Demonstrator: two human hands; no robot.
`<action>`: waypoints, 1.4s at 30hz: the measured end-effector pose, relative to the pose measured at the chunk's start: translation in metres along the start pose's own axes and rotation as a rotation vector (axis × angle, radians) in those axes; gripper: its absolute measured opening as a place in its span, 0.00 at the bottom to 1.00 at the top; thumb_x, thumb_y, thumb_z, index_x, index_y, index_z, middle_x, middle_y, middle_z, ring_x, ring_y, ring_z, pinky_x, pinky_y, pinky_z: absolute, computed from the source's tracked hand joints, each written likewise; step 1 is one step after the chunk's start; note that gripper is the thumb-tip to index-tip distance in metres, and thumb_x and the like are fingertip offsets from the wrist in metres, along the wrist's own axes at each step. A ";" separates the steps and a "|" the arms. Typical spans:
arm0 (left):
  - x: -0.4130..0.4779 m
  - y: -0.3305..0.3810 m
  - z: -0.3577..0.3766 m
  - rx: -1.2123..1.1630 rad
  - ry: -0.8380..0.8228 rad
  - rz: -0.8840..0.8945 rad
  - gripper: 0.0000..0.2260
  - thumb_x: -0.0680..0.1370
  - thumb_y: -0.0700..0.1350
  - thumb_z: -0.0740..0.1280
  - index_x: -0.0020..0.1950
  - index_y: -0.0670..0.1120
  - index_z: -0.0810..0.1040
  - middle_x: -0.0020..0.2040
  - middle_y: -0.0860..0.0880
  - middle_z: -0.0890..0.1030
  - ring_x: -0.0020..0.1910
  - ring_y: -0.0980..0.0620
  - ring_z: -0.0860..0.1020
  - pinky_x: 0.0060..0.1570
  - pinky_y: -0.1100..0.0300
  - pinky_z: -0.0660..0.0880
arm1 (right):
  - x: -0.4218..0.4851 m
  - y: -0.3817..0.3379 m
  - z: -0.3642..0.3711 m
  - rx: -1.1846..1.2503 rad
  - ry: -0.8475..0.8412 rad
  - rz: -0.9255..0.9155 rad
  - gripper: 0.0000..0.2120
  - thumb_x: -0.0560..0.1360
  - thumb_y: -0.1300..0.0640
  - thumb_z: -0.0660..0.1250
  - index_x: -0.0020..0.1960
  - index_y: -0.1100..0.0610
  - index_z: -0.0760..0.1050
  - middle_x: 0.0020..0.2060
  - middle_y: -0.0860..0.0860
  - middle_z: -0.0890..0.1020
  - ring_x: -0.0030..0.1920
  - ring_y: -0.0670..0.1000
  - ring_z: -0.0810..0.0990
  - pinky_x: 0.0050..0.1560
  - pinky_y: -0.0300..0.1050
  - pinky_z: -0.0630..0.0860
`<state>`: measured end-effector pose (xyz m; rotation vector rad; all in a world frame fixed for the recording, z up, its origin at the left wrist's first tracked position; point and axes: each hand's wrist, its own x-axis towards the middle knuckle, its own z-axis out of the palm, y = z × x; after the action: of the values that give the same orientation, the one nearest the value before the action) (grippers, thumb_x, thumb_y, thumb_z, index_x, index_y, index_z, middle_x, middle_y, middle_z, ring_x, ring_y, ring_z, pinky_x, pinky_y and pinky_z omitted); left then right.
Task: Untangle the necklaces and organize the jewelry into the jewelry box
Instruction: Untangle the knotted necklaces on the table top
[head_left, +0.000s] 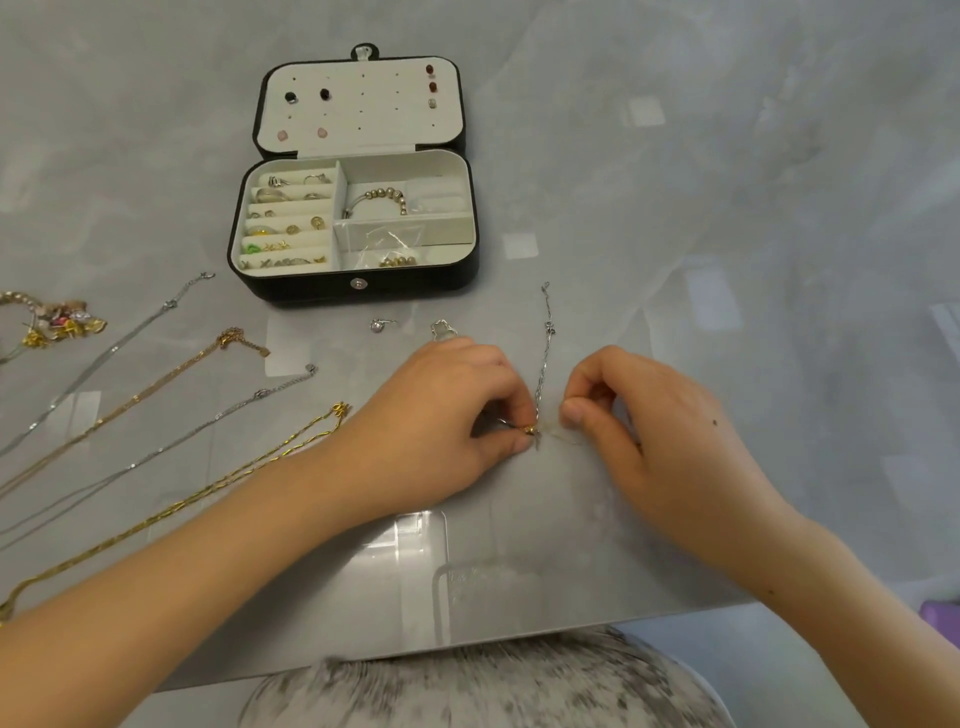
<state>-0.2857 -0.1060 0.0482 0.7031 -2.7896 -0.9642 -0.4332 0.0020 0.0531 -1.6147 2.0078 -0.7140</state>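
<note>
In front of the open jewelry box (311, 288), the left hand (447, 410) and right hand (639, 415) are both pinching the tangled chains (536, 432), and tugging too hard is risking a tighter knot or a snapped link.

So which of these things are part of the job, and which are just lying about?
Part of the job:
- tangled chains, pinched by the left hand and the right hand
- open jewelry box
- laid-out necklaces
- loose pendants
- jewelry heap, far left

Just lying about:
- purple object, right edge
- speckled fabric, below the table edge
</note>
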 end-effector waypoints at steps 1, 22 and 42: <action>0.001 0.001 -0.001 -0.017 -0.003 -0.017 0.04 0.69 0.51 0.68 0.39 0.52 0.78 0.37 0.57 0.77 0.38 0.58 0.70 0.45 0.67 0.65 | 0.001 0.001 -0.001 0.021 -0.016 0.016 0.06 0.76 0.56 0.61 0.41 0.52 0.71 0.32 0.45 0.75 0.40 0.46 0.71 0.42 0.35 0.66; 0.002 0.006 -0.018 -0.321 -0.096 -0.274 0.03 0.71 0.46 0.73 0.40 0.52 0.81 0.33 0.62 0.79 0.33 0.60 0.75 0.35 0.69 0.72 | -0.003 -0.003 0.018 -0.126 0.267 -0.114 0.09 0.72 0.50 0.62 0.38 0.51 0.78 0.34 0.44 0.78 0.35 0.48 0.71 0.36 0.39 0.66; 0.000 0.010 -0.023 -0.262 -0.101 -0.295 0.04 0.68 0.45 0.75 0.38 0.49 0.81 0.33 0.56 0.81 0.34 0.62 0.76 0.36 0.71 0.71 | 0.005 -0.004 0.023 -0.367 0.267 -0.348 0.08 0.68 0.63 0.66 0.31 0.58 0.73 0.27 0.51 0.72 0.30 0.53 0.68 0.28 0.49 0.67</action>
<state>-0.2842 -0.1121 0.0721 1.0689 -2.6129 -1.4222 -0.4165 -0.0062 0.0382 -2.2246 2.1623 -0.7468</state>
